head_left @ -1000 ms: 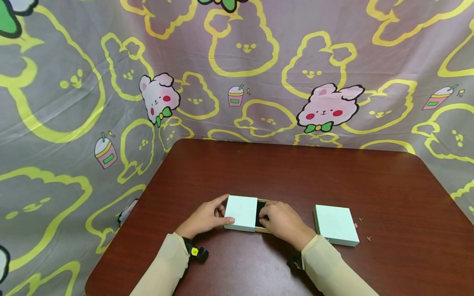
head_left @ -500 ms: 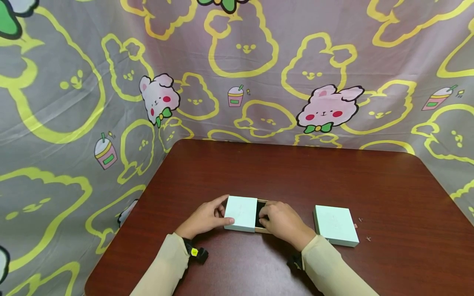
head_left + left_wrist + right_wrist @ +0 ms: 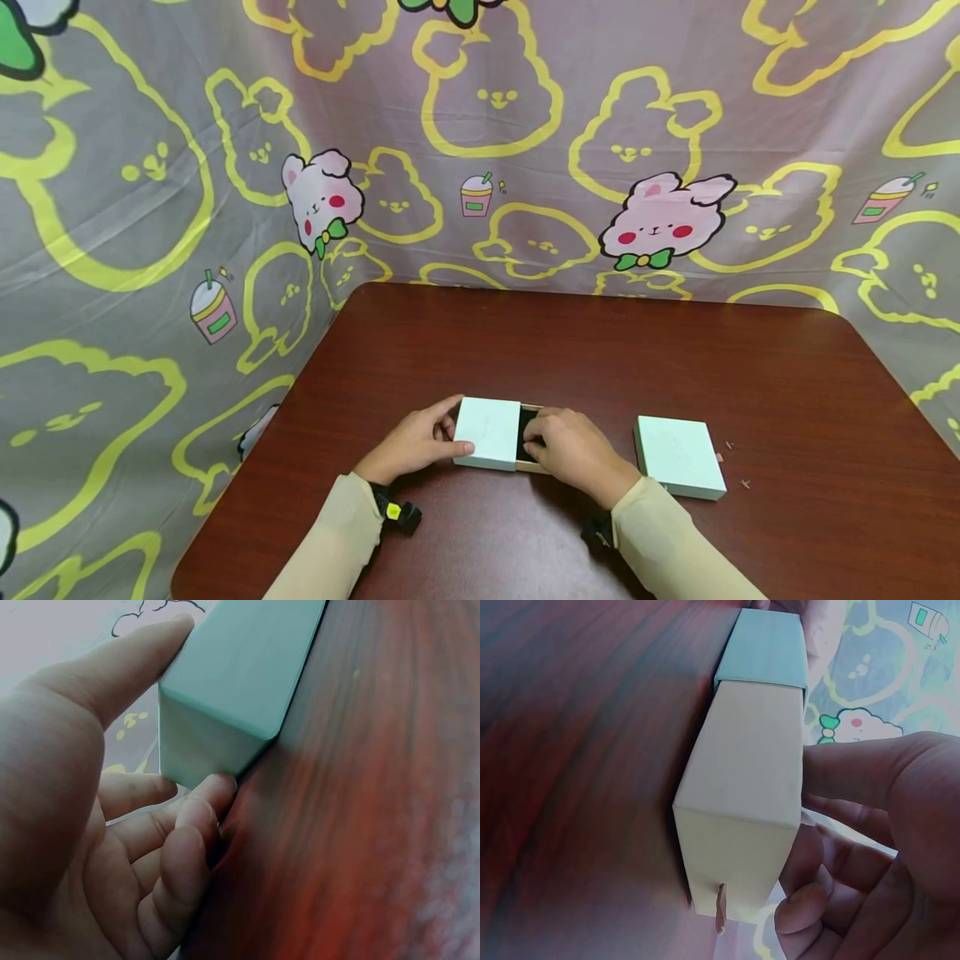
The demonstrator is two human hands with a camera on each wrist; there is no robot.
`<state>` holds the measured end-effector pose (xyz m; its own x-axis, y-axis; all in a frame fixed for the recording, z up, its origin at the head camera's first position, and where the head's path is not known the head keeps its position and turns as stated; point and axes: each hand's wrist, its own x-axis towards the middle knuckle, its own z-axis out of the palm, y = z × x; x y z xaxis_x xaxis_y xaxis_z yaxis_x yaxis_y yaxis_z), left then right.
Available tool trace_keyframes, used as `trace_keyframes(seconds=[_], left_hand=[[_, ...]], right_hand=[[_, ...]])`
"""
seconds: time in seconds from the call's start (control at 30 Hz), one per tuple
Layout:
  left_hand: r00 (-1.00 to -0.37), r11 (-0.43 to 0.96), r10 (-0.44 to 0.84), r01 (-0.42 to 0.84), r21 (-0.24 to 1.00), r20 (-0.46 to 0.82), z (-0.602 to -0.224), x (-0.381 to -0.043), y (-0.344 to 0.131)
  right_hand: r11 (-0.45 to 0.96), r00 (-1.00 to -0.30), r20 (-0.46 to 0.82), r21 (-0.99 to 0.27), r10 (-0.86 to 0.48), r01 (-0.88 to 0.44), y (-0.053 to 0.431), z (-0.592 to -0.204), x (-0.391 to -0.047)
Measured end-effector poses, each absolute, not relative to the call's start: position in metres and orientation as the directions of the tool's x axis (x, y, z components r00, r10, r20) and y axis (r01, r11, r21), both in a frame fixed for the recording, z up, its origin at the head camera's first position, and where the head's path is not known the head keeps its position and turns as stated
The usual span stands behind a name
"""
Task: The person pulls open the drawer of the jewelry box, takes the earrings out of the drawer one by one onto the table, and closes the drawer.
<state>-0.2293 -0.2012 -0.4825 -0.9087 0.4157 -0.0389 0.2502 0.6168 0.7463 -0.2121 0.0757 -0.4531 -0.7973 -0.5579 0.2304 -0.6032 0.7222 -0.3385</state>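
A pale green sliding box point(image 3: 486, 433) lies on the table, its cream inner tray point(image 3: 742, 750) pulled partway out to the right. Black lines the tray's inside, and a small brownish ribbon tab point(image 3: 721, 909) sticks out of its end wall. My left hand point(image 3: 416, 442) holds the sleeve's left end, thumb on the near side and index finger at the far corner. With bent fingers, my right hand point(image 3: 573, 450) reaches down into the exposed part of the tray. Its fingertips are hidden, so whether they pinch anything does not show.
A second pale green box point(image 3: 680, 458) stands to the right of my right hand, with a small pinkish tab point(image 3: 720, 457) at its right side. Two tiny crossed pieces point(image 3: 746, 483) lie beyond it on the brown table point(image 3: 600, 358). Patterned cloth point(image 3: 525, 183) hangs behind.
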Motion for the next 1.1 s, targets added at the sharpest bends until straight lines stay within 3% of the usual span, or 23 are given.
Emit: trace_keyframes(seconds=[1.1], left_hand=[[-0.909,0.623,0.414,0.247,0.742,-0.044,-0.4828,-0.2294,-0.2002]], right_hand=[[0.720,-0.798,0.255,-0.343,-0.546,-0.603,0.0769,-0.4518,-0.2112]])
